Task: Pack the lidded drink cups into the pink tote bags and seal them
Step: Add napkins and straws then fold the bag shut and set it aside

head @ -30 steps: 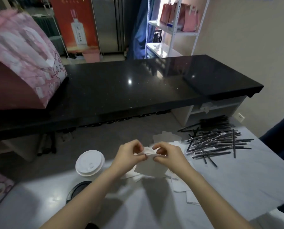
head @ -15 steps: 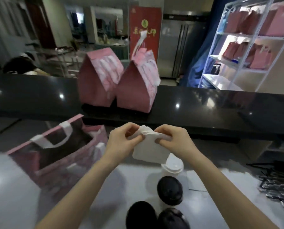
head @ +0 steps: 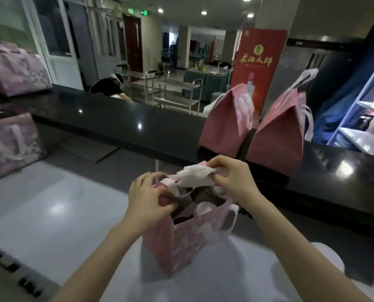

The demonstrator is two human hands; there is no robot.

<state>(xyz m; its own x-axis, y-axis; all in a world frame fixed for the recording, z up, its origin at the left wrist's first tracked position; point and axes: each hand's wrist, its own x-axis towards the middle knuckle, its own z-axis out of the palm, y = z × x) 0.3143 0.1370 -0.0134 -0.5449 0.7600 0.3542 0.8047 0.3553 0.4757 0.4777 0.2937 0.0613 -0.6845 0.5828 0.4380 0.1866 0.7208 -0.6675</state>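
An open pink tote bag (head: 181, 240) stands on the white table (head: 51, 203) right in front of me. My left hand (head: 148, 199) grips the bag's near left rim at its mouth. My right hand (head: 231, 177) pinches a white paper napkin (head: 194, 175) and holds it just above the bag's opening. The bag's inside is dark and what it holds cannot be made out. No drink cups show in this view.
Two closed pink tote bags (head: 225, 125) (head: 277, 136) stand on the black counter (head: 116, 123) behind. More pink bags (head: 9, 144) (head: 14, 70) sit at the far left. A white shelf rack (head: 360, 118) is at the right. A person (head: 109, 86) crouches beyond the counter.
The view swung left from the straws and cups to the open bag. My left hand let go of the napkin and took the bag's rim; my right hand carried the napkin over the opening.
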